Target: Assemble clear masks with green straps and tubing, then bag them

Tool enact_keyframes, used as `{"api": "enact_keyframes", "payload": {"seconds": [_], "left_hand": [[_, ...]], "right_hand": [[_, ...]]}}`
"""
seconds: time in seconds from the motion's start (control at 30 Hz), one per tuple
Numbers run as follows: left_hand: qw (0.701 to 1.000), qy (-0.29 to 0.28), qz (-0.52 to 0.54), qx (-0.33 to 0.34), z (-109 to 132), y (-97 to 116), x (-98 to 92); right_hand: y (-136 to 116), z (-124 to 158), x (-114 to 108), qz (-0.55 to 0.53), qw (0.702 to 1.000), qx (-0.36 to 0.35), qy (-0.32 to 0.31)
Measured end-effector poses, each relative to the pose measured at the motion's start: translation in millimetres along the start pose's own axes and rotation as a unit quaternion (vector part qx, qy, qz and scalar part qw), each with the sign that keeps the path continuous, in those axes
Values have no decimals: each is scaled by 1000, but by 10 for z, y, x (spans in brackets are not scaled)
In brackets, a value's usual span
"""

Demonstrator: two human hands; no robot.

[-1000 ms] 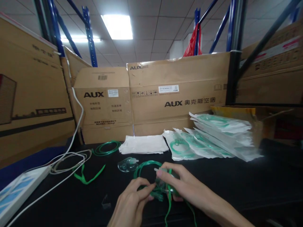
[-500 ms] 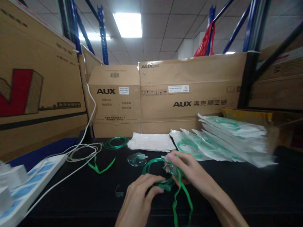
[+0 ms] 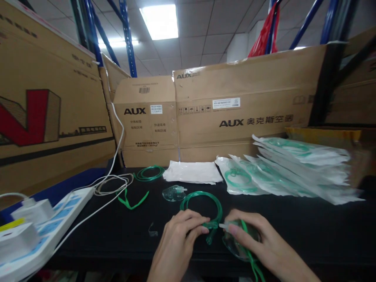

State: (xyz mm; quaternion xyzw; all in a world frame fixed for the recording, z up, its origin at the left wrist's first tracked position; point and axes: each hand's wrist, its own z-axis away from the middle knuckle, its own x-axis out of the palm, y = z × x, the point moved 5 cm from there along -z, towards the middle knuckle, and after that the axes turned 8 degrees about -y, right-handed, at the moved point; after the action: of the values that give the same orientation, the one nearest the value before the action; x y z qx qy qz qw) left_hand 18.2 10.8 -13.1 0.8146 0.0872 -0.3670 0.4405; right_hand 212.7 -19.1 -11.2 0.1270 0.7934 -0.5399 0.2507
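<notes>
My left hand pinches the end of a coiled green tube between thumb and fingers; the coil rests on the black table. My right hand is closed around a clear oxygen mask, whose pale nozzle points left, close to the tube's end. I cannot tell whether the two touch. A green elastic strap hangs from the mask past my right fingers. Behind my left hand lies a second clear mask. To its left are a loose green strap and a small clear piece.
Packed tubing sets in clear bags are stacked at the right. A white package and another green tube coil lie at the back. A power strip with white cables occupies the left; cardboard boxes wall the back.
The mask in my right hand has moved right and toward me, away from over the coil, and its nozzle now faces the tube end. My left hand keeps its pinch on the tube.
</notes>
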Motion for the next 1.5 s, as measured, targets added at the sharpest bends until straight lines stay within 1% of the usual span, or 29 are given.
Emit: {"api": "enact_keyframes", "payload": {"seconds": [0.1,0.2,0.27,0.4,0.47,0.6,0.67,0.77,0.9,0.97,1.17,1.33,1.5], "left_hand": [[1000,-2,3,18,-1,-17,2],[1000,-11,-4,28,3,-53,20],[999,2,-18,35,11,-58,13],[995,53,-49,74,47,19,-25],[993,55,-67,77,60,57,-20],[994,42,-96,38,71,80,5],[993,36,-109,36,75,88,16],[987,44,-146,55,82,87,16],[975,79,-187,94,99,86,6],[973,88,-184,103,101,92,14],[979,79,-137,125,84,141,66],[983,81,-127,107,75,113,69],[980,85,-125,128,95,116,84]], "right_hand": [[-67,-34,6,16,999,-25,23],[-127,-56,25,37,998,-46,22],[-151,-59,40,46,998,-49,15],[-169,-62,57,64,997,-40,2],[-171,-69,58,68,997,-36,-4],[-182,-78,55,56,997,-44,-15],[-190,-75,56,53,997,-53,-20],[-197,-66,52,56,997,-57,-18],[-200,-57,45,55,996,-61,-19],[-197,-55,40,56,996,-63,-21],[-213,-40,45,52,996,-65,-33],[-249,14,39,41,997,-57,-30],[-200,23,43,73,997,-30,-9]]}}
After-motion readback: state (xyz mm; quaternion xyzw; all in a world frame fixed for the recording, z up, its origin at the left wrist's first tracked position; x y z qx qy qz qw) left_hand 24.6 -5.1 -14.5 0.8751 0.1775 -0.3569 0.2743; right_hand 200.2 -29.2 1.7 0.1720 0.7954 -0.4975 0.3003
